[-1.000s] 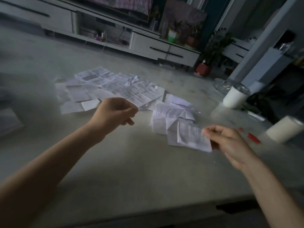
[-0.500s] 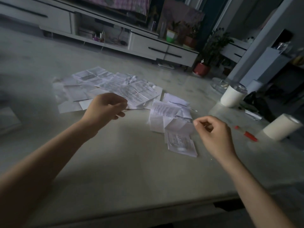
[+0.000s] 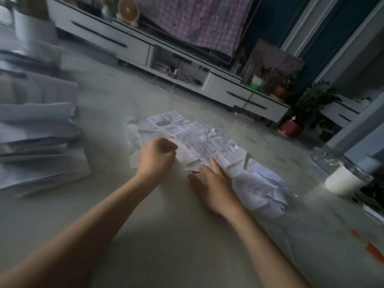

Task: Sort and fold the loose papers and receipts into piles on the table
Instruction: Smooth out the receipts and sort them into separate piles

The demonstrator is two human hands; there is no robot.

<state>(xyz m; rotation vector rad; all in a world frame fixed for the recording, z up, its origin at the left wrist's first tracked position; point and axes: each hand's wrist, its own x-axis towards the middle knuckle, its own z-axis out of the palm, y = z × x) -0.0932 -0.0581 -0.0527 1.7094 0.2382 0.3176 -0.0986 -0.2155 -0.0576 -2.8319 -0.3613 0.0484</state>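
Counter [image 3: 166,235], sorting step: right hand [image 3: 214,186] fingers straight, pressing loose papers [image 3: 199,138]; left hand [image 3: 155,157] fingers curled, hold unclear. Next, likely: lift 1 sheet for folding.

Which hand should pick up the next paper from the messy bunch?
Probably the right hand: its fingers are straight and touch the loose papers, so it can slide one out. The left hand is curled up at their edge.
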